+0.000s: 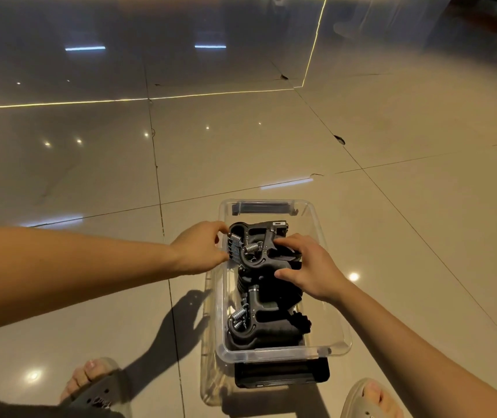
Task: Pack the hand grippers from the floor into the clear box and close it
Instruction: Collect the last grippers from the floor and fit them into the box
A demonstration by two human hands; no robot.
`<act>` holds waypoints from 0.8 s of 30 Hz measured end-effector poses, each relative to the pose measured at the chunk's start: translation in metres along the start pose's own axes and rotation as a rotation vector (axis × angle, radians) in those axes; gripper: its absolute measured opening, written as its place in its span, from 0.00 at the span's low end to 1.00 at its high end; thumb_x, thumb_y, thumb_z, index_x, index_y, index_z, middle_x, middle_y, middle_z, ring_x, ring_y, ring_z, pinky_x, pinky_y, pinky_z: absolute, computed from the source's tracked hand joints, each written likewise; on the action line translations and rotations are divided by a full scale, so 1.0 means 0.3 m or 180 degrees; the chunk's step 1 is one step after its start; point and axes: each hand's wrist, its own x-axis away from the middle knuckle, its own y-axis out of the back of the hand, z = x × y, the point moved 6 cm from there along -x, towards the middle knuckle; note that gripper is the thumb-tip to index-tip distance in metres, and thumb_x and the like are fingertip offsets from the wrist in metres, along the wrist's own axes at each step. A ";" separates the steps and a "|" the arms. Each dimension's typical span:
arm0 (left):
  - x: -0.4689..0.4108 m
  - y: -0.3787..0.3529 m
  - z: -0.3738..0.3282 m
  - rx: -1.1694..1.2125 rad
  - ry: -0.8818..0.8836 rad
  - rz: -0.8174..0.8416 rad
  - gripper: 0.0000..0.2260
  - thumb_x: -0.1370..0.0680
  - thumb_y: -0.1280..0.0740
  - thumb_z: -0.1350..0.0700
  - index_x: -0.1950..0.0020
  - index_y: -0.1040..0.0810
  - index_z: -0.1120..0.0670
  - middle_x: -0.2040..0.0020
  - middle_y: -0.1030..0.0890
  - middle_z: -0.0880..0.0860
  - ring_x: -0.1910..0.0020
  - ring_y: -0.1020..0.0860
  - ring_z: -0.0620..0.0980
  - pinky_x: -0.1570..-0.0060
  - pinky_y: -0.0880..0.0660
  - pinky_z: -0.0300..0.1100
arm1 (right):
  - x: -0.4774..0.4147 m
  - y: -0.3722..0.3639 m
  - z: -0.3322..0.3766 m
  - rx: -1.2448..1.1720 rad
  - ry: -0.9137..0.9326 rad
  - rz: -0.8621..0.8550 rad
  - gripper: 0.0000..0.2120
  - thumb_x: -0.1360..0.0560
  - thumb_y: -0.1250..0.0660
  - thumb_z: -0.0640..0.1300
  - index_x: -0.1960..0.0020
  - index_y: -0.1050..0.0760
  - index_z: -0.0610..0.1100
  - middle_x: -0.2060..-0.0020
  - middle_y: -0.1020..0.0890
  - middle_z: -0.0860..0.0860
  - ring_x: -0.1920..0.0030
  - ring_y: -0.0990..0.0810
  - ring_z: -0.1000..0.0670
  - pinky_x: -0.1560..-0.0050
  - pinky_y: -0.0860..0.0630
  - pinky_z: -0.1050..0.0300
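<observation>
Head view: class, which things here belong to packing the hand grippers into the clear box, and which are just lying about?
Job: clear box, hand grippers, left hand and right hand, both holding one gripper.
Just there: sandals, tiled floor.

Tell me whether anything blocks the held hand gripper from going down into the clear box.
Nothing blocks it. The left hand and right hand hold the hand gripper already inside the open clear box, at its far end. Only the other grippers packed beneath limit how low it sits.
</observation>
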 end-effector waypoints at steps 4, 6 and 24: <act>-0.007 -0.057 0.044 0.0084 0.0283 0.0238 0.42 0.24 0.26 0.51 0.18 0.48 0.52 0.37 0.21 0.56 0.46 0.21 0.52 0.45 0.22 0.46 | -0.069 -0.024 -0.037 0.0229 -0.0054 0.0292 0.32 0.29 0.23 0.50 0.27 0.28 0.51 0.35 0.22 0.53 0.34 0.28 0.50 0.32 0.29 0.50; -0.022 -0.089 0.061 0.0208 0.0314 0.0326 0.43 0.24 0.25 0.53 0.17 0.49 0.52 0.39 0.20 0.55 0.47 0.20 0.51 0.48 0.22 0.44 | -0.098 -0.051 -0.049 0.0245 -0.0081 0.0525 0.32 0.30 0.22 0.48 0.27 0.27 0.49 0.33 0.23 0.51 0.31 0.28 0.49 0.30 0.30 0.50; -0.005 -0.118 0.098 0.1288 0.0601 0.0707 0.49 0.23 0.26 0.61 0.17 0.60 0.46 0.57 0.14 0.59 0.63 0.17 0.52 0.56 0.17 0.49 | -0.093 -0.108 -0.077 0.0199 0.0065 0.0570 0.28 0.28 0.23 0.47 0.30 0.24 0.49 0.32 0.25 0.51 0.31 0.30 0.50 0.31 0.32 0.53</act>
